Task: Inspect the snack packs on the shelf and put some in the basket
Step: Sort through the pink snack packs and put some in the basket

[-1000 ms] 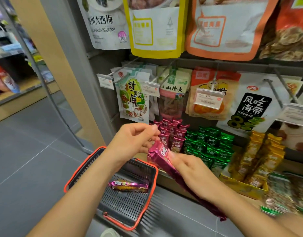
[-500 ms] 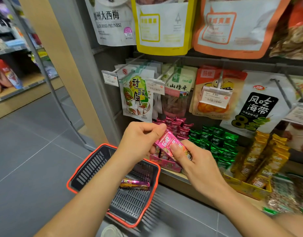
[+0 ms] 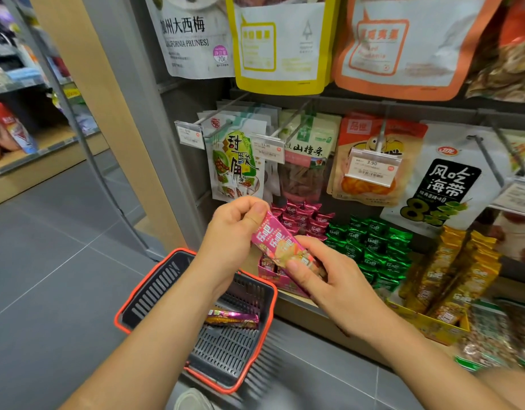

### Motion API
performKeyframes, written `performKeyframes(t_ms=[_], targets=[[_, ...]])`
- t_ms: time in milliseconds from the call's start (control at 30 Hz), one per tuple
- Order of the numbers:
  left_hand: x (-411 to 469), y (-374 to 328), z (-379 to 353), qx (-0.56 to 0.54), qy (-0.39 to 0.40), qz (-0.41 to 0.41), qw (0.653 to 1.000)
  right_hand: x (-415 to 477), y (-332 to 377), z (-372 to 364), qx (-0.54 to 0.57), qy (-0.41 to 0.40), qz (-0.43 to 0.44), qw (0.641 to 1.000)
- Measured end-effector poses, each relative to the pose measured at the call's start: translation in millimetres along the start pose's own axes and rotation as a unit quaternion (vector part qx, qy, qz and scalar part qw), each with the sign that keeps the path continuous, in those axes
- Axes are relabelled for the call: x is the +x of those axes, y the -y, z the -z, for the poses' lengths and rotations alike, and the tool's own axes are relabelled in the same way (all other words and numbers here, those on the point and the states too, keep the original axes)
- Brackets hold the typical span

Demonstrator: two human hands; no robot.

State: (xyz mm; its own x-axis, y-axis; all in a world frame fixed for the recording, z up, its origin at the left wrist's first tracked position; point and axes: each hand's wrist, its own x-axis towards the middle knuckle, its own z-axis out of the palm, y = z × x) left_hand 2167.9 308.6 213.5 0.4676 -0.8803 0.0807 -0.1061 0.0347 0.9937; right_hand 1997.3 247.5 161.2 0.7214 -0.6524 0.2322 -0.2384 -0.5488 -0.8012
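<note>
**Snack pack turned face-up for a look**

The snack pack (image 3: 280, 244), dark side up a second ago, now shows its printed front, so inspection seems under way. The left hand (image 3: 234, 232) pinches its upper end and the right hand (image 3: 329, 279) its lower; the basket (image 3: 149, 279) below the left hand holds a second pack (image 3: 231, 318).

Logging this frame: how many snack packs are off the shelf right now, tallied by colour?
pink pack, gripped by left hand and right hand: 1
purple-gold pack, lying in the basket: 1
Total: 2
</note>
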Motion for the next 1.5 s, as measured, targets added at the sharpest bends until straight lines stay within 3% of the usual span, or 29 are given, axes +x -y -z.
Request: performKeyframes(t_ms=[167, 367, 533, 667, 833, 967, 1067, 1233, 1367, 1500], targets=[[6.6, -6.1, 22.6, -0.081, -0.097, 0.031, 0.991, -2.3, -6.0, 7.3, -0.005, 0.111, -0.039, 0.993], [13.1, -0.9, 29.1, -0.031, -0.104, 0.052, 0.993, -8.6, -2.2, -1.0, -0.179, 0.006, -0.014, 0.984], [17.0, 5.6, 29.0, -0.002, -0.130, 0.054, 0.990, -12.6, 6.4, -10.3, -0.262, -0.066, 0.007, 0.963], [20.1, 11.7, 26.7, -0.072, -0.167, 0.089, 0.979, -14.1, 11.7, -14.3, -0.288, -0.091, 0.007, 0.953], [15.8, 11.6, 18.2, -0.202, -0.098, 0.147, 0.963, -16.5, 12.8, -20.6, -0.277, -0.082, -0.005, 0.957], [9.0, 13.3, 5.6, -0.206, -0.031, 0.155, 0.966, -16.0, 14.8, -21.7, -0.255, -0.080, -0.006, 0.964], [3.0, 15.4, -6.2, -0.164, -0.012, 0.147, 0.975, -14.9, 12.8, -21.9, -0.199, -0.048, 0.000, 0.979], [4.9, 14.5, -1.2, -0.035, 0.018, 0.107, 0.994, -2.4, 10.2, -10.2, 0.025, -0.018, -0.069, 0.997], [-5.1, 21.6, -12.8, 0.111, 0.158, 0.083, 0.978, 10.0, 12.6, 3.2, 0.252, -0.052, -0.160, 0.953], [-10.4, 36.0, -28.2, 0.165, 0.159, 0.091, 0.969, 10.0, 12.6, 11.4, 0.339, -0.068, -0.177, 0.921]])
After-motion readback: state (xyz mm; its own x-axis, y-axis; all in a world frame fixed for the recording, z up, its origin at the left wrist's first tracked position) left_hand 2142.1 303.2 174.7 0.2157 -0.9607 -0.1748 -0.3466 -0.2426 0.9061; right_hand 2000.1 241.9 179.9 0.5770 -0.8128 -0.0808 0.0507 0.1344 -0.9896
